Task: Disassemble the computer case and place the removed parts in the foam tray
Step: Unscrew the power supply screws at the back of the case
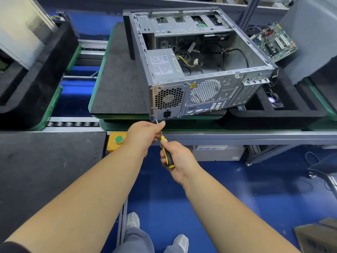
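Note:
An open grey computer case [215, 88] lies on its side on a dark mat [116, 84], rear panel toward me. Its power supply [162, 64] sits in the near left corner, with loose cables behind it. My right hand [177, 159] grips the yellow-and-black handle of a screwdriver [166, 152]. The tip meets the lower left corner of the rear panel, by the power socket. My left hand [144, 134] pinches the metal shaft just below the tip. A black foam tray [273, 114] to the right of the case holds a small fan [274, 102].
A green motherboard [273, 42] lies at the back right. Another black foam tray [36, 84] with a metal panel stands at the left. A yellow box with a green button [118, 139] sits on the conveyor's front rail. Blue floor lies below.

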Demonstrator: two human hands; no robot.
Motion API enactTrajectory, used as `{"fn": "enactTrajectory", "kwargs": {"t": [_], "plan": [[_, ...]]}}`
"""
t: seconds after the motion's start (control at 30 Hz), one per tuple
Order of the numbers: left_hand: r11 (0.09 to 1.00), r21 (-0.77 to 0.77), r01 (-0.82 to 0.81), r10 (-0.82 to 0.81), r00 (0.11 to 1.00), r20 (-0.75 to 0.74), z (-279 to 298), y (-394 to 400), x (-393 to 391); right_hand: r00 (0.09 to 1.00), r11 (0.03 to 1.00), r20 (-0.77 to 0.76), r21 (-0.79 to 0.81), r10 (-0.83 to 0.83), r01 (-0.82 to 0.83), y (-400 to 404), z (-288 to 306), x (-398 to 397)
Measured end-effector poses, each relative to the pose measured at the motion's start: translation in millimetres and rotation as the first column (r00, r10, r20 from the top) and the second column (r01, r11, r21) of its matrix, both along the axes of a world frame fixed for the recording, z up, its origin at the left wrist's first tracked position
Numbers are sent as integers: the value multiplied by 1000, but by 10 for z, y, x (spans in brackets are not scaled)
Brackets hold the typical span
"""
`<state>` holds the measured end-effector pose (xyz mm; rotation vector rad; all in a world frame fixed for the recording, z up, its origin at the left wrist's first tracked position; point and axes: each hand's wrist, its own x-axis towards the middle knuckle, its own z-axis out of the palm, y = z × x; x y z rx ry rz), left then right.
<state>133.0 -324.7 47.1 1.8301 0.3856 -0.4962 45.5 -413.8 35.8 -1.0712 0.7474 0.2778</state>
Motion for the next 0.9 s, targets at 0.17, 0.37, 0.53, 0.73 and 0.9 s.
{"fn": "enactTrajectory", "kwargs": {"t": [0.17,0.37,0.53,0.73,0.9], "plan": [[998,44,39,-40,999,36,5,8,17,1000,998,16,-52,20,-19,-2,-2,-1],[996,77,37,-33,999,-42,14,-24,75,999,991,-32,130,9,-5,-41,25,-29],[998,57,11,-6,995,-99,20,-51,94,1000,988,-29,157,-5,9,-46,20,-29],[999,40,-7,10,997,-76,3,-38,60,1000,992,-16,123,-20,22,-12,-3,-15],[1000,11,20,-21,999,25,12,36,2,1000,1000,21,-5,8,-8,-31,-29,1]]}}
